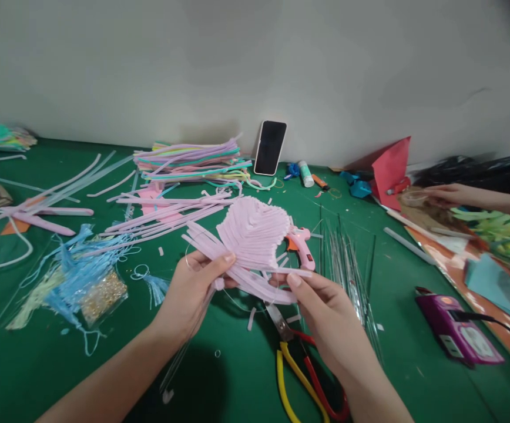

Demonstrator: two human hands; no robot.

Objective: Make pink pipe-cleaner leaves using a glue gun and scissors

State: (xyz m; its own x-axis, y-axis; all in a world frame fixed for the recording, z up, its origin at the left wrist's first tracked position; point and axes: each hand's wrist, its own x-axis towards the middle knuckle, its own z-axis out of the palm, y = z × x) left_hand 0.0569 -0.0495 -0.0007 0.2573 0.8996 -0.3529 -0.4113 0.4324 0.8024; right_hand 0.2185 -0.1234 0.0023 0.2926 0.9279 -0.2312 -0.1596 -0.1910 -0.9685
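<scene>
A pale lilac fan-shaped piece made of pipe cleaners (252,229) is held above the green table. My left hand (197,282) pinches its gathered base between thumb and fingers, with thin wires trailing down below. On the other side, my right hand (321,299) grips the ends of the lilac pipe cleaner strips (259,285) between thumb and forefinger. Just below lie pliers (285,335) with one yellow and one red handle, partly hidden by my right hand. Behind the piece is a pink glue gun (301,244), half covered.
Pipe cleaner bundles (193,161) lie at the back beside a propped phone (270,148). Blue tassels (76,270) and a bag of gold beads (104,296) are left. Thin metal wires (347,270) and a purple device (458,329) lie right. Another person's hand (451,195) reaches in.
</scene>
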